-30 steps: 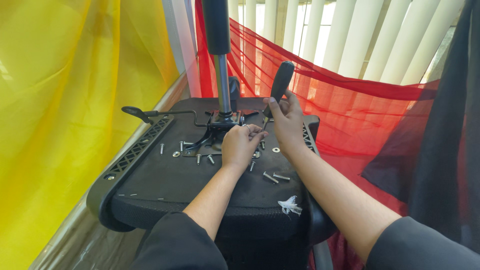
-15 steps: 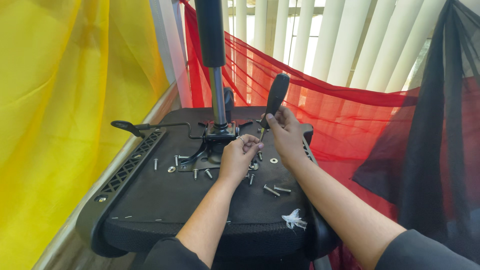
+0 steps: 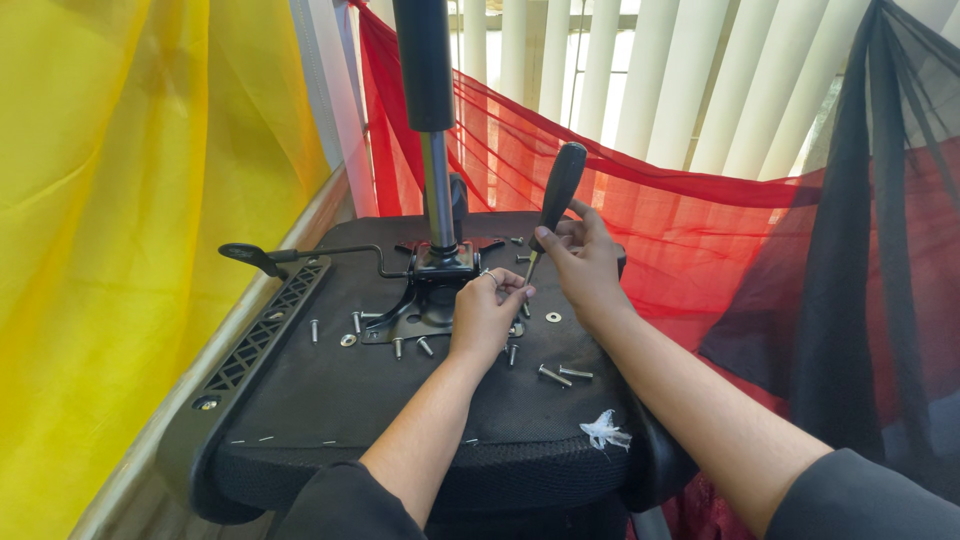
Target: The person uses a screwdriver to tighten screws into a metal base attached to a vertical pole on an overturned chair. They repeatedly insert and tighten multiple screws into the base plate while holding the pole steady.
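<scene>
An upturned black office-chair seat [image 3: 330, 400] lies in front of me with its metal mounting plate [image 3: 425, 305] and gas-lift column [image 3: 428, 110] pointing up. My right hand [image 3: 585, 265] grips a black-handled screwdriver [image 3: 557, 195], tilted, its shaft angled down toward the plate. My left hand [image 3: 487, 315] rests on the seat beside the plate, fingers pinched around the screwdriver's tip area; whether it holds a screw there is hidden. Several loose bolts [image 3: 565, 374] and a washer [image 3: 553, 317] lie scattered on the seat.
A black adjustment lever [image 3: 300, 255] sticks out left from the plate. Yellow fabric [image 3: 110, 220] hangs at left, red fabric [image 3: 640, 210] behind the seat, black fabric [image 3: 880, 260] at right. White vertical blinds [image 3: 690, 70] stand at the back. A white smear [image 3: 605, 432] marks the seat's near edge.
The view has shifted a little; my right hand with the screwdriver stays at the plate. My left hand has drawn its fingers in closer around the tool's tip.
</scene>
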